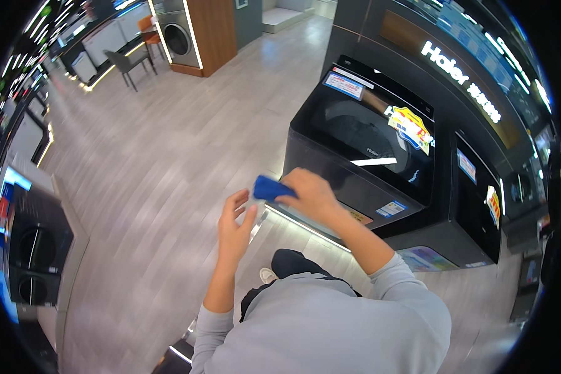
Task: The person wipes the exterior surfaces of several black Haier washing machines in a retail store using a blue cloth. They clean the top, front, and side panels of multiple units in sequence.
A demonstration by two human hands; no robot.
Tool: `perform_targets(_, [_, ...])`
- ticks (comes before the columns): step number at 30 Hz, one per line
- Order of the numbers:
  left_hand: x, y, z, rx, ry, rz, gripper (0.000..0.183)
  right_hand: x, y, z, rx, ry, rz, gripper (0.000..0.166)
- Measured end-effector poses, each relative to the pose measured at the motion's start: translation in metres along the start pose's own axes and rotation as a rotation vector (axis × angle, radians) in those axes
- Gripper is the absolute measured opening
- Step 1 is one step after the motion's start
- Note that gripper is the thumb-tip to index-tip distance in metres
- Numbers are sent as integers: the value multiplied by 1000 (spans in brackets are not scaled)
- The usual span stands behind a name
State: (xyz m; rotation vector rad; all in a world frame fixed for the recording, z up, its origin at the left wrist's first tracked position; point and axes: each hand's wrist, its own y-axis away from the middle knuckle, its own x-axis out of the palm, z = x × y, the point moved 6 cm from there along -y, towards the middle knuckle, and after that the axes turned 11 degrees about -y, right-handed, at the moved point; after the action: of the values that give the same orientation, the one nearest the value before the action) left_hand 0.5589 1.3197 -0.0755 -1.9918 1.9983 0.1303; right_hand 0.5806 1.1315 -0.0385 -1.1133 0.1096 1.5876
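In my right hand is a folded blue cloth, gripped between thumb and fingers. My left hand is held just left of the cloth, fingers spread and slightly curled, with nothing in it. A small gap seems to separate its fingertips from the cloth. Beyond my right hand stands a dark top-loading Haier washing machine, its glossy lid down. Price stickers and a yellow star-shaped tag lie on its top.
A second top-loading washer adjoins on the right, before a dark wall bearing a lit sign. Wood-look floor spreads ahead and left. Dark front-loading machines line the left side. A grey chair and a front-loader stand farther off.
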Motion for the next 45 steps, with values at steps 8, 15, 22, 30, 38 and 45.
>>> perform_targets(8, [87,-119,8,279,-291,266,47,-51,-37,-121,286,340,-172,32])
perform_targets(15, [143,-208,16,663,-540,472,58,-47,-88,-209,422,318,-139,33])
perform_targets(22, [186,-280,19,853,-558,634,48,-75,-155,-302,565,445,-326,37])
perform_targets(30, [218,-331,16,960,-425,772,44,-124,-183,-397,1006,344,-600,45])
perform_targets(38, [253,-361,7,1129,-336,951,46,-184,-75,-393,1516,590,-851,53])
perform_targets(45, [270,-416,18,1261,-244,1095,48,-170,61,-286,1877,760,-1187,68])
